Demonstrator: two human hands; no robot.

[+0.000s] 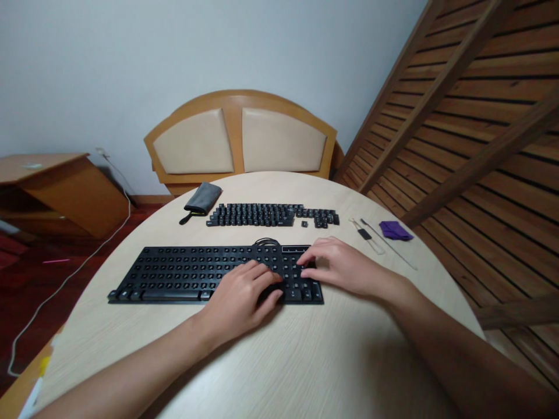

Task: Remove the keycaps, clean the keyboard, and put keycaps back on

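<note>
A black keyboard (174, 273) lies flat on the round table. Most of its keys are off, leaving bare key sockets, while the bottom row with the space bar and some keys at the lower right are in place. My left hand (244, 294) rests over its right-middle part, palm down, fingers slightly bent and apart, holding nothing that I can see. From the right side, my right hand (338, 265) reaches onto the number pad, thumb and index finger apart at the keys there. Beyond the keyboard, loose black keycaps (253, 215) sit in rows.
A grey folded cloth pouch (203, 198) lies at the back left. To the right are a wire keycap puller (364, 234), a thin metal rod (393, 249) and a folded purple cloth (395, 230). A chair (238, 139) stands behind the table (271, 372).
</note>
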